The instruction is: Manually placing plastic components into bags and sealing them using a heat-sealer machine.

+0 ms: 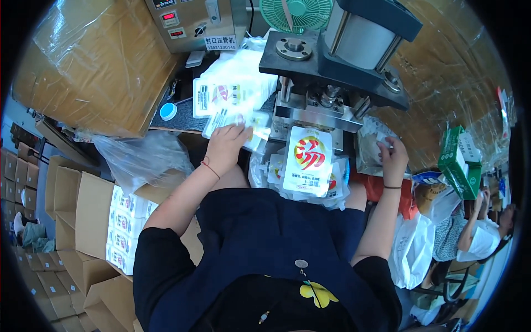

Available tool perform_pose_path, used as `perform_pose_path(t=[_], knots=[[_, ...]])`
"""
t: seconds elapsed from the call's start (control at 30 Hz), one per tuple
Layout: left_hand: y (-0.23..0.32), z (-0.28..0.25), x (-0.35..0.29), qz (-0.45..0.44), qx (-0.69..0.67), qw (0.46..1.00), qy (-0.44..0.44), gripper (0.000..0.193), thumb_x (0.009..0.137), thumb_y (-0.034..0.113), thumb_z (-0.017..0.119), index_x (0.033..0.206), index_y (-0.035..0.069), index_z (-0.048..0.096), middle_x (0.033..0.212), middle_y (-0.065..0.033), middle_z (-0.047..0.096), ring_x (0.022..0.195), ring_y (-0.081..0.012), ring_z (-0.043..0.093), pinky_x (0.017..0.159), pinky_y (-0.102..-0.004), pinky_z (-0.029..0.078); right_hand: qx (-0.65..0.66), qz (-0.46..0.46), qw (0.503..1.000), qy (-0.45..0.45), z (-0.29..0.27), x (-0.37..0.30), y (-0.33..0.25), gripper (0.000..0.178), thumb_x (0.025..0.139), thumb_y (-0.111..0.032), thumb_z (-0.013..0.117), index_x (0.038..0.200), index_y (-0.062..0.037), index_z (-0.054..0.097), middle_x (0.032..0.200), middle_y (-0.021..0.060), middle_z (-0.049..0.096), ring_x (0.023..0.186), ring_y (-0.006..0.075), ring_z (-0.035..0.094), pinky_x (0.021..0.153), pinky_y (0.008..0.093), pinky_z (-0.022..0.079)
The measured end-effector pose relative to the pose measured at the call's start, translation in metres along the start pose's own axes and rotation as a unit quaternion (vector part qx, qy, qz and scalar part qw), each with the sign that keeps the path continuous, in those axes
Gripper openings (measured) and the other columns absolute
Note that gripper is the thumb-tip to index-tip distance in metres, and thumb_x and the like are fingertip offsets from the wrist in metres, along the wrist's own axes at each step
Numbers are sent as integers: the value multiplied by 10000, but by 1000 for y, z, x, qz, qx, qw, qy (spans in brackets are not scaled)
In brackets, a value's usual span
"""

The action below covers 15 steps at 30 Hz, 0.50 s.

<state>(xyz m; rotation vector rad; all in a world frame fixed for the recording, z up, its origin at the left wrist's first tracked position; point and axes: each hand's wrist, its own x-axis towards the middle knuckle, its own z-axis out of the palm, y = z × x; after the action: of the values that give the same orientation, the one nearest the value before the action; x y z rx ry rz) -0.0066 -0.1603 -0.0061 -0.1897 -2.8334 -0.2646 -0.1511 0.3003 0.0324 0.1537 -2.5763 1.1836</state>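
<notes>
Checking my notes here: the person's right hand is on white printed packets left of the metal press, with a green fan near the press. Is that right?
The hand is wrong: the head view shows the left hand on the white printed packets left of the metal press, with the green fan near the press. The right hand is to the press's right.
</notes>
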Motion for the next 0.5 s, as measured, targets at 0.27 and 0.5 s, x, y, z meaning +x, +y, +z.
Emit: perform_pose_path(t=[0.27,0.5], knots=[[62,8,-3,-153,-565,809,-43,200,913,133,722,1006,-44,712,876,-14,699,772,-43,601,699,-213,500,59,-181,979,-71,26,-32,-60,94,912,-75,641,975,-6,634,903,125,635,800,231,621,720,328,496],[129,10,4,-100,-614,775,-107,297,936,267,706,986,-26,717,817,-24,705,754,-54,612,670,-244,508,223,-220,930,-194,38,-54,-134,65,903,-43,659,957,-6,658,945,78,647,843,170,621,737,295,497]])
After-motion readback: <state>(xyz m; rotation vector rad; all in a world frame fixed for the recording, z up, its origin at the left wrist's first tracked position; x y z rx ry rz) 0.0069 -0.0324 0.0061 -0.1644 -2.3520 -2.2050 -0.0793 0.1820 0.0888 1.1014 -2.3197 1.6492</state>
